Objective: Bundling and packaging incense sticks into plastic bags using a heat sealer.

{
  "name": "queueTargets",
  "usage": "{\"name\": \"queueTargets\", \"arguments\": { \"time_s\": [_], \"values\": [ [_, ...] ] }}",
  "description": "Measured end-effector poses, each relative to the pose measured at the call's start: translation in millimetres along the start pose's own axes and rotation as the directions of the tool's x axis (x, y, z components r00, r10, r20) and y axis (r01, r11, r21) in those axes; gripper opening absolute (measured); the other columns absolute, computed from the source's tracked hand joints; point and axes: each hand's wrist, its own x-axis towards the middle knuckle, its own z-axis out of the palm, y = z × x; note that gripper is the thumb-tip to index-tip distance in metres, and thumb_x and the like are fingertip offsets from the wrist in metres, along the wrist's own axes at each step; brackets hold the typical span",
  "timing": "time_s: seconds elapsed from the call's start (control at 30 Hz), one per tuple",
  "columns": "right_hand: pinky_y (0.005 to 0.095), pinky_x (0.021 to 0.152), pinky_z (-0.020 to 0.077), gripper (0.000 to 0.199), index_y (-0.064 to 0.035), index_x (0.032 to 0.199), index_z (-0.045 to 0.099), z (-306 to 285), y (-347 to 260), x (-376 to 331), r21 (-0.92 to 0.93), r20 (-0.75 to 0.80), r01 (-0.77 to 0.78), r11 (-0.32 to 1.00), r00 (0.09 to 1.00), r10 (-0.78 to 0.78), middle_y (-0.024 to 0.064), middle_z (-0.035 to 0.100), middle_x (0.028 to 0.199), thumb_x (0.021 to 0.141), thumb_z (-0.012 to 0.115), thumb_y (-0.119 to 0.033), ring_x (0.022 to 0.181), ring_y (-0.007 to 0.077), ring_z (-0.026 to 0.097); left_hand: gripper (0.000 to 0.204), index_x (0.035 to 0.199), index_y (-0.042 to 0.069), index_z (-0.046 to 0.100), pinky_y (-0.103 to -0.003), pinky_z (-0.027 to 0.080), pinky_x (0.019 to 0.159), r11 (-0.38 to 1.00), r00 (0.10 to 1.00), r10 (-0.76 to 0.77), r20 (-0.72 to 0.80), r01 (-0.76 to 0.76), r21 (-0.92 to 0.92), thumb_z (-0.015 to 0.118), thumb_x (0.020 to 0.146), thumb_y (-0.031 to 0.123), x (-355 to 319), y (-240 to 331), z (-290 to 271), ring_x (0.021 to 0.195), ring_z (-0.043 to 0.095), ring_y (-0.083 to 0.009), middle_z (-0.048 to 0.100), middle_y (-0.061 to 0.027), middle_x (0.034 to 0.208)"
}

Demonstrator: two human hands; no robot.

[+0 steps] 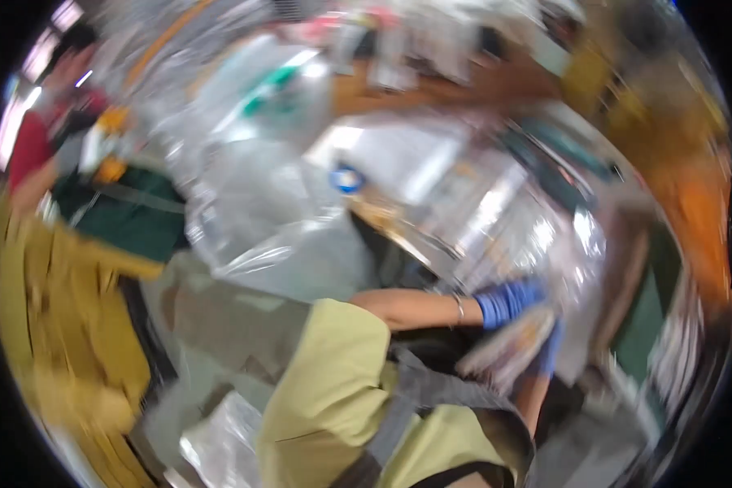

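Observation:
My left hand [511, 302], in a blue glove with a bracelet at the wrist, reaches right across the lower middle of the view. Its fingers are smeared by motion. Close below it, my right hand [551, 348], also blue-gloved, grips a whitish plastic-wrapped packet [510, 350] with faint reddish marks. What is inside the packet is too blurred to tell. Just beyond both hands lies a heap of shiny clear plastic packets [504, 207] on the work surface.
A large clear plastic bag [276, 211] lies left of the packets, near a blue-and-white roll [347, 178]. Someone in red [31, 150] is at the far left. Mustard-yellow cloth [73, 301] fills the left side; a green panel [647, 317] stands right.

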Motion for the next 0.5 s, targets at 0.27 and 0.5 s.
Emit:
{"name": "queueTargets", "arguments": {
  "time_s": [0.27,0.5],
  "values": [
    [0.0300,0.078,0.0435,0.033,-0.0010,0.104,0.051,16.9,26.7,-182.1,-0.186,-0.564,0.159,0.970,0.791,-0.238,0.0095,0.057,0.093,0.094,0.034,-0.027,0.084,0.0154,0.052,0.049,0.124,0.029,0.046,-0.027,0.045,0.040,0.926,0.920,0.367,0.135,-0.375,0.039,0.053,0.077,0.021,-68.2,70.4,-96.6,0.052,0.058,-0.0149,0.056,-0.0056,0.111],
    [0.0403,0.058,0.0441,0.012,-0.0013,0.075,0.053,162.1,-197.9,-88.6,-0.731,0.436,0.121,-0.671,0.840,-0.324,0.0142,0.051,0.076,0.066,0.060,-0.004,0.067,0.0333,0.055,0.025,0.088,0.004,0.043,-0.033,0.044,0.069,0.987,0.986,0.154,-0.071,-0.150,0.058,0.051,0.066,-0.004,121.8,76.3,-201.6,0.079,0.056,-0.0254,0.055,-0.0112,0.091]
  ]
}}
